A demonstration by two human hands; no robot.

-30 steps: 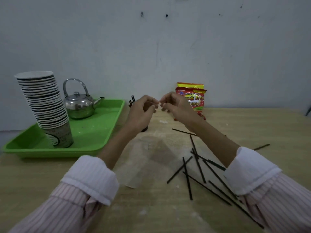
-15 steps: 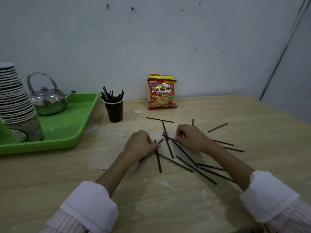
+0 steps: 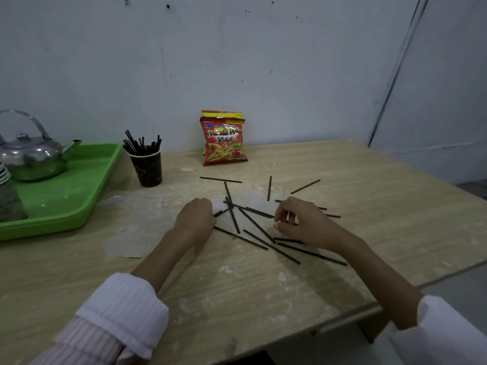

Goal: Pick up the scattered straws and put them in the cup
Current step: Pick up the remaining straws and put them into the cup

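Several thin black straws (image 3: 257,225) lie crisscrossed on the wooden table (image 3: 369,206), with single ones farther back (image 3: 220,180) and to the right (image 3: 305,186). A dark paper cup (image 3: 147,168) stands behind them to the left, and several straws stick out of it. My left hand (image 3: 196,216) rests on the table with curled fingers, pinching the end of a short straw (image 3: 218,213). My right hand (image 3: 303,221) sits on the right side of the pile. Its fingertips and thumb close on the end of a straw (image 3: 259,212); other straws run under its palm.
A green tray (image 3: 87,201) at the left holds a steel kettle (image 3: 34,159) and a stack of paper cups (image 3: 8,196). A red snack bag (image 3: 224,140) leans against the wall behind the straws. The table's edge runs close by on the right and in front.
A second ago both hands were raised at the cup. They have come down onto the straw pile, and in the last half second the right hand's fingers have spread onto a straw.
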